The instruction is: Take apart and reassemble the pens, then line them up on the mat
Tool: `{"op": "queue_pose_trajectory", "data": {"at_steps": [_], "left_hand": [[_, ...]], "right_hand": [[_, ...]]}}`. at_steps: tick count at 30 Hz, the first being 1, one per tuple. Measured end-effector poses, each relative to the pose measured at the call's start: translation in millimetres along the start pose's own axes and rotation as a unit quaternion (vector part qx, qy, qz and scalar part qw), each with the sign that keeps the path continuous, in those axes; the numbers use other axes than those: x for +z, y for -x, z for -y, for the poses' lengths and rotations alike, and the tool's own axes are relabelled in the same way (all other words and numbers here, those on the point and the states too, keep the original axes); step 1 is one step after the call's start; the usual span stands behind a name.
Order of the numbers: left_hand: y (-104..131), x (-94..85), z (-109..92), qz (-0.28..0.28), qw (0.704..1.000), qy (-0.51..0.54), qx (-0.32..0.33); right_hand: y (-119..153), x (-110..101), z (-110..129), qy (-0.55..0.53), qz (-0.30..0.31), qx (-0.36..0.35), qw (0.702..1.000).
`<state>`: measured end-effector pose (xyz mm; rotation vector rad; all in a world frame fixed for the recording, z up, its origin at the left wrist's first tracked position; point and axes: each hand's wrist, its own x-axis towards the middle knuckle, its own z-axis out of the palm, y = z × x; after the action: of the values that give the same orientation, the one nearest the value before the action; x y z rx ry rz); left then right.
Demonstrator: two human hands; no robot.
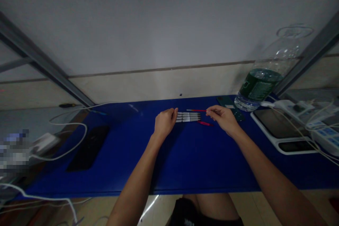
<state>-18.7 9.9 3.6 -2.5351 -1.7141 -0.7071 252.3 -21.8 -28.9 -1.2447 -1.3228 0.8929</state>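
Note:
My right hand (219,116) pinches one end of a thin red pen refill (197,110), which points left over the blue table (185,162). Several white pens with dark tips (188,117) lie side by side in a row between my hands. At their left ends is my left hand (165,122), fingers curled; whether it grips anything is hidden. Just below the pens' right ends, near my right hand, lies a red pen part (204,123).
A large water bottle (258,84) stands at the back right, beside a dark green phone (231,107). Farther right are a white scale (283,130), a power strip (325,134) and cables. A black flat object (88,147) and a white cable (86,130) lie left.

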Motion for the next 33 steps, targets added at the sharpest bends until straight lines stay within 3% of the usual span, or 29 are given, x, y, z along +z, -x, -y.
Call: {"op": "queue_pose_trajectory", "data": {"at_steps": [6, 16, 24, 33], "left_hand": [[-0.3, -2.5, -0.2, -0.007, 1.000, -0.002, 0.008], [0.6, -5.1, 0.4, 0.008, 1.000, -0.014, 0.010], [-0.1, -8.1, 4.0, -0.001, 1.000, -0.013, -0.012], [1.1, -8.8, -3.0, 0.036, 0.999, 0.002, -0.009]], "right_hand": [[1.3, 2.0, 3.9, 0.011, 0.003, 0.015, 1.000], [6.1, 0.7, 7.2, 0.097, 0.060, -0.010, 0.993], [9.6, 3.4, 12.6, 0.107, 0.046, 0.025, 0.993], [4.2, 3.0, 4.0, 0.075, 0.032, -0.015, 0.997]]}}
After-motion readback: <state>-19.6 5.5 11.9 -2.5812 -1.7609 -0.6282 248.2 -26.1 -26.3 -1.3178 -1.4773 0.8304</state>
